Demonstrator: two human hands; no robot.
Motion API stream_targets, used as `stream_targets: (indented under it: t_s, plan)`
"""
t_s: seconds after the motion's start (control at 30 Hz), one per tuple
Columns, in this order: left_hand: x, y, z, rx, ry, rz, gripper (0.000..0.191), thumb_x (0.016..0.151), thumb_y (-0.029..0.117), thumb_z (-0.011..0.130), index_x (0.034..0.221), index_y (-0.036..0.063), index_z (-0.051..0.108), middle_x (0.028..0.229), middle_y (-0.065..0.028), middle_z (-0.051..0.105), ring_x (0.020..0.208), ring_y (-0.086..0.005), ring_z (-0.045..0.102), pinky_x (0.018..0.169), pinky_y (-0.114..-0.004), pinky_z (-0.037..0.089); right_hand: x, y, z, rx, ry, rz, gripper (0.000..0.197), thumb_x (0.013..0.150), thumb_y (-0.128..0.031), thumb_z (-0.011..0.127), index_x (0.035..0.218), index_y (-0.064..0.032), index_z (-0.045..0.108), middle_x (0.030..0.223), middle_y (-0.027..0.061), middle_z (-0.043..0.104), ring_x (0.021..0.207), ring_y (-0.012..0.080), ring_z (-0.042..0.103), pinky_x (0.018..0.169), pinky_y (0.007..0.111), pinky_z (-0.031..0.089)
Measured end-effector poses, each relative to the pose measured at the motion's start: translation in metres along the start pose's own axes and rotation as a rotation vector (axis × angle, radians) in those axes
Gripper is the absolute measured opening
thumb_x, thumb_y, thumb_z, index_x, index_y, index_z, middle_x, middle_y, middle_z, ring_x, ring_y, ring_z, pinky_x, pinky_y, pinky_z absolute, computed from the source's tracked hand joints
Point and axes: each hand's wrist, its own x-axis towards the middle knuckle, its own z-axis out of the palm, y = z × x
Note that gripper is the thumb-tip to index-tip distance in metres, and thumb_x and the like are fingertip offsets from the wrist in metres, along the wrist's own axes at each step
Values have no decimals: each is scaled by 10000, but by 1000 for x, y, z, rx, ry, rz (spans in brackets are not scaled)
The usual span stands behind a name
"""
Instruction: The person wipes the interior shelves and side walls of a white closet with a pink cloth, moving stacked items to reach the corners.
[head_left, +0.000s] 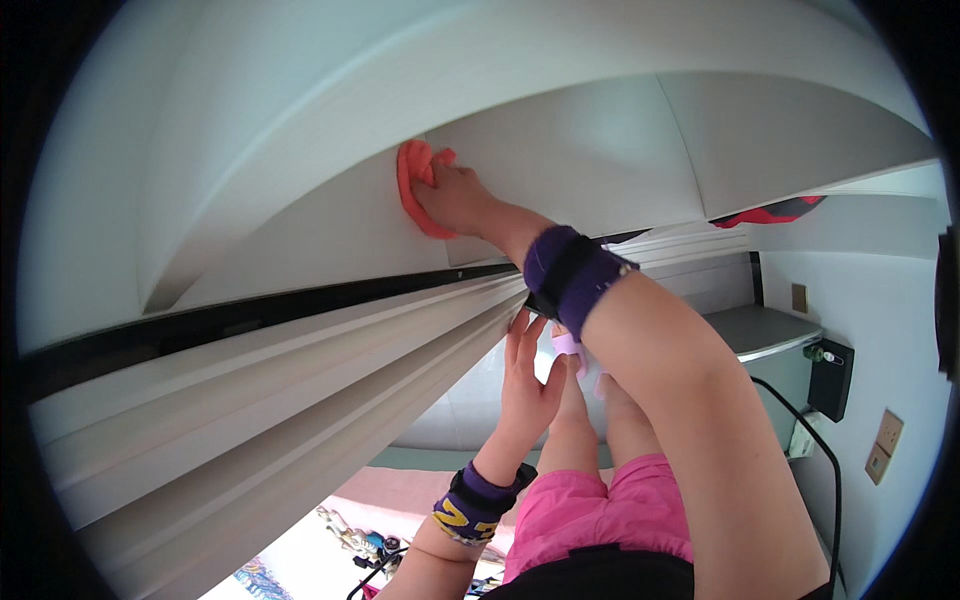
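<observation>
My right hand (456, 199) presses a crumpled orange-red cloth (411, 187) against a smooth pale panel (570, 157). My left hand (531, 379) is raised below it, fingers spread and holding nothing; its fingertips are beside the edge of the ribbed cream panelling (322, 360), and whether they touch it I cannot tell. Purple wristbands with black straps are on both wrists. A dark strip (300, 296) runs between the smooth panel and the ribbing.
To the right are a grey shelf (765, 330) with a metal edge, a black box (831, 379) on the wall, a wall socket (885, 446) and a hanging black cable (821, 442). A curved white edge (360, 97) arches overhead. Assorted small items (375, 547) lie at lower left.
</observation>
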Motion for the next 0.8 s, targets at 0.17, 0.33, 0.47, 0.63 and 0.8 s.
stream_targets:
  t_s: [0.17,0.33,0.47,0.63,0.8]
  plan:
    - [3,-5,12,-79,-20,31,555,860,14,641,1383,-3,453,1470,-242,414,1369,-427,391,1112,-449,346,-18,2,-12,61,-45,-26,359,897,-301,507,1124,-39,600,1131,243,662,1100,443,603,1038,500,392]
    - [1,1,13,-84,-30,-21,567,859,-15,639,1397,-5,460,1440,-232,454,1339,-406,436,1085,-424,379,-25,-77,-30,302,-23,-391,330,810,-121,617,1139,-117,637,1133,210,662,1047,443,608,962,477,472]
    - [-11,-22,14,-66,-39,21,604,846,44,670,1397,3,427,1398,-274,440,1282,-481,437,1029,-483,412,-64,-125,-25,407,0,-771,278,819,-4,610,1064,-96,704,1061,119,678,1025,298,592,904,382,479]
    - [1,-4,12,-131,-77,-26,574,858,100,677,1376,-5,452,1380,-300,447,1281,-473,441,1023,-481,418,-67,-108,-40,427,-275,-956,389,823,133,562,1068,-104,749,1062,87,702,1005,207,657,907,296,504]
    - [4,0,12,-98,-38,-20,555,866,95,659,1379,9,466,1490,-263,390,1363,-454,389,1093,-472,373,-55,-49,-24,358,-311,-844,436,726,128,627,989,-179,789,1204,57,633,1163,270,536,1045,352,412]
